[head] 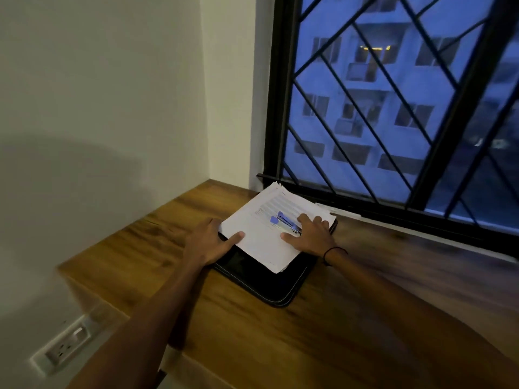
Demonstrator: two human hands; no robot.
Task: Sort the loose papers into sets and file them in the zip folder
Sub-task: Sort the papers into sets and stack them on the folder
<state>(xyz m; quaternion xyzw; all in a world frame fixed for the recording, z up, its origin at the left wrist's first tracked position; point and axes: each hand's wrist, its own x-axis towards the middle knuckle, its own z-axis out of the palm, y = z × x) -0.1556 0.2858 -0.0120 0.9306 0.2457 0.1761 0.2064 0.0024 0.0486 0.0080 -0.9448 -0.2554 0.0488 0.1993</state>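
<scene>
Your left hand (209,240) lies flat, thumb on the near left edge of the paper stack (269,228). Your right hand (311,234) rests spread on the stack's right side, fingers relaxed, beside a blue stapler (285,221); neither grip clenches anything. The stack covers most of the black zip folder (264,282) on the wooden worktop (252,332) below a barred window (393,108). The print is too blurred to read.

On the wooden desk (252,332): one stack of papers (261,234), one black zip folder (269,287), one blue stapler (286,222), two hands, left (207,242) and right (311,234); one wall socket (66,350) near left.
</scene>
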